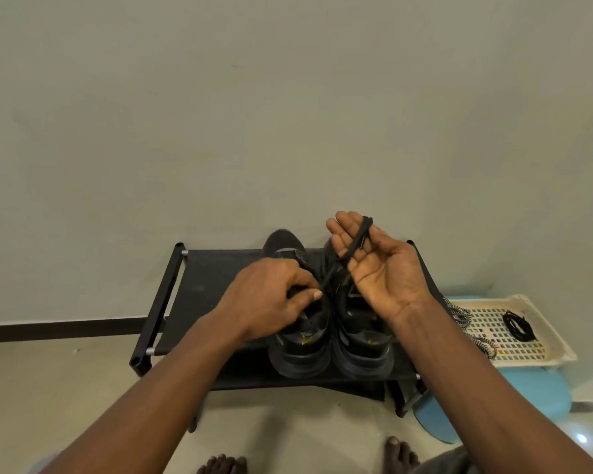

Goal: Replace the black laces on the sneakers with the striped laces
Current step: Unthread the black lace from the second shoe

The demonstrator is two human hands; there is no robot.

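Observation:
Two black sneakers, left [298, 350] and right [363, 347], stand side by side on a low black rack [202, 282], heels toward me. My left hand [271, 299] pinches a black lace [351, 249] just above the left sneaker. That lace runs up and to the right, looped over the raised fingers of my right hand [380, 268], whose palm faces up. Striped laces [466, 319] hang over the edge of a white tray at the right, where another black lace [519, 325] lies coiled.
The white perforated tray [541, 354] rests on a light blue stool [548, 398] right of the rack. A plain wall stands close behind the rack. My bare feet [223, 465] are on the tiled floor in front.

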